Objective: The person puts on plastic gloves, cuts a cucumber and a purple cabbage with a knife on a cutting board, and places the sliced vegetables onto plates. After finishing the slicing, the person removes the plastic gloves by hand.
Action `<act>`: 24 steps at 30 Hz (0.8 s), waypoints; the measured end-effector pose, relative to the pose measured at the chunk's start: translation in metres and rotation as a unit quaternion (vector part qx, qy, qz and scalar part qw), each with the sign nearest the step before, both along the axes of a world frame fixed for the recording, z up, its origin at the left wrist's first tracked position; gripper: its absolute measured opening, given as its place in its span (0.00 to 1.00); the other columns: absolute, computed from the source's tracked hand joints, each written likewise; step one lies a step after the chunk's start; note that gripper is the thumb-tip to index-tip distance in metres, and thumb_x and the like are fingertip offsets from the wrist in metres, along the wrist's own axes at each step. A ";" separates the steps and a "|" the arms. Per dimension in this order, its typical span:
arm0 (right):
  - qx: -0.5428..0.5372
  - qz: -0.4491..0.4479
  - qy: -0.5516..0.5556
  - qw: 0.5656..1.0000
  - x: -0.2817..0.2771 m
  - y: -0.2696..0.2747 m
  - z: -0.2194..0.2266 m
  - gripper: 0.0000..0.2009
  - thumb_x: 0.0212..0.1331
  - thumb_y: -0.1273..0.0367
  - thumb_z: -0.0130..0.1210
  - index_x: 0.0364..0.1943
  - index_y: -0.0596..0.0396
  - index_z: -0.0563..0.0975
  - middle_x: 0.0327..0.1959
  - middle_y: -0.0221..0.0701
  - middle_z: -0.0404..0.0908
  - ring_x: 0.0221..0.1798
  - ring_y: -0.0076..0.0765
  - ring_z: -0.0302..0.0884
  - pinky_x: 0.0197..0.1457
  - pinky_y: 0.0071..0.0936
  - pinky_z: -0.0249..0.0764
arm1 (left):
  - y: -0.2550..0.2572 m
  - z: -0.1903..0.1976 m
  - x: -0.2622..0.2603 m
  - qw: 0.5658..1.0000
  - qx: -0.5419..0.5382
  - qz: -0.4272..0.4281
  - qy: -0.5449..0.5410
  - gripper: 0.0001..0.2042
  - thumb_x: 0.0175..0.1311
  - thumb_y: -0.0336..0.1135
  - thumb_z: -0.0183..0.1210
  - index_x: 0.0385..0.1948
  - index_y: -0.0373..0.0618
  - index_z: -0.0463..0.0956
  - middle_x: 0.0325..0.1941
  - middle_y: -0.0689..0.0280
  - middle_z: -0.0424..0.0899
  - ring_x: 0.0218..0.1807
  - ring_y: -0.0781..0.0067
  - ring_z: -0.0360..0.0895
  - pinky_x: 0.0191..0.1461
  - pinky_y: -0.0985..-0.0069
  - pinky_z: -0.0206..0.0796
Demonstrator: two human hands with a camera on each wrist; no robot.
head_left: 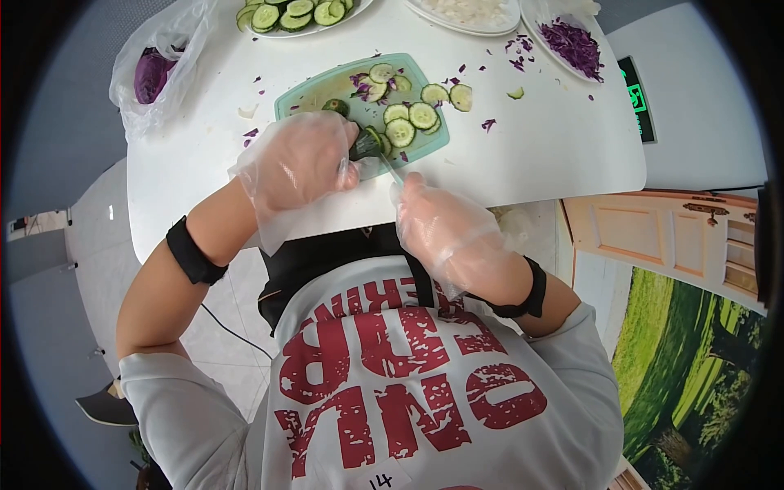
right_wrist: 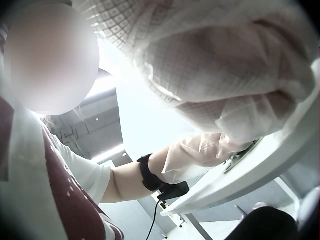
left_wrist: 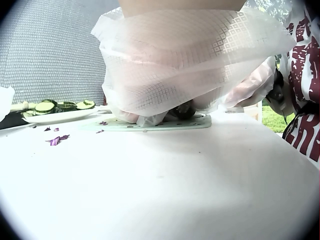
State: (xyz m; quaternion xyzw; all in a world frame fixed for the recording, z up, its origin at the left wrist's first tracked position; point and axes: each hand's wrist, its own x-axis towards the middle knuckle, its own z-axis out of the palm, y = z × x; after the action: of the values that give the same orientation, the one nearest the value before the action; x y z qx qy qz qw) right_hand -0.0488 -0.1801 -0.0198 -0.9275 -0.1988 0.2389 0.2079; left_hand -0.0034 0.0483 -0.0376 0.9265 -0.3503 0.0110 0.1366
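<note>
My left hand, in a clear plastic glove, grips a dark green cucumber on the pale green cutting board. The cucumber's dark end peeks from under the glove in the left wrist view. My right hand, gloved too, holds a knife by its handle, the blade right at the cucumber's cut end. Round cucumber slices lie on the board beside the blade, some past its right edge. Another dark green cucumber piece shows beyond the left fingers. Most of the knife handle is hidden in the right fist.
A plate of cucumber slices stands at the back, near a plate of whitish shreds. Shredded purple cabbage fills a plate at the back right. A plastic bag with purple cabbage sits left. Purple scraps dot the white table.
</note>
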 end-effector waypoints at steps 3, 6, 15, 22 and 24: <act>-0.002 -0.004 -0.022 1.000 0.000 0.003 -0.004 0.08 0.65 0.69 0.46 0.41 0.60 0.68 0.22 0.43 0.76 0.29 0.55 0.77 0.33 0.45 0.73 | 0.001 0.000 0.000 1.000 -0.001 -0.005 -0.002 0.18 0.57 0.43 0.56 0.35 0.34 0.70 0.32 0.51 0.71 0.39 0.48 0.71 0.46 0.58 0.64; 0.036 0.010 -0.053 0.998 0.003 0.003 -0.008 0.08 0.65 0.69 0.46 0.41 0.60 0.69 0.22 0.43 0.77 0.28 0.55 0.78 0.33 0.45 0.73 | 0.000 0.003 0.001 1.000 0.010 -0.003 0.012 0.17 0.57 0.44 0.56 0.34 0.34 0.70 0.32 0.51 0.70 0.38 0.48 0.71 0.45 0.58 0.64; -0.029 0.028 -0.011 0.999 0.014 0.011 0.001 0.10 0.61 0.71 0.47 0.42 0.63 0.70 0.29 0.46 0.82 0.36 0.54 0.83 0.38 0.43 0.78 | 0.001 0.001 0.001 1.000 0.002 -0.003 0.004 0.17 0.57 0.44 0.56 0.33 0.35 0.69 0.31 0.52 0.70 0.37 0.49 0.70 0.44 0.58 0.64; -0.028 -0.023 0.058 0.998 0.017 0.003 0.010 0.11 0.68 0.66 0.43 0.42 0.60 0.70 0.28 0.50 0.78 0.35 0.59 0.77 0.39 0.48 0.72 | 0.001 0.003 0.000 1.000 -0.007 -0.006 0.000 0.17 0.57 0.42 0.57 0.36 0.34 0.70 0.32 0.52 0.71 0.38 0.50 0.71 0.45 0.59 0.65; 0.043 -0.045 0.047 0.997 0.015 -0.009 0.009 0.11 0.67 0.66 0.44 0.44 0.60 0.72 0.30 0.49 0.80 0.36 0.61 0.79 0.43 0.48 0.74 | 0.000 0.004 -0.001 1.000 -0.012 -0.005 0.003 0.18 0.57 0.42 0.57 0.37 0.34 0.71 0.32 0.52 0.71 0.38 0.50 0.71 0.45 0.59 0.65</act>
State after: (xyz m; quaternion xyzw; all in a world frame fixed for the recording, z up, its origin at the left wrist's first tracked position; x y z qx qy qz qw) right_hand -0.0335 -0.1888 -0.0105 -0.9133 -0.1570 0.2643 0.2670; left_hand -0.0041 0.0484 -0.0334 0.9232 -0.3543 0.0115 0.1487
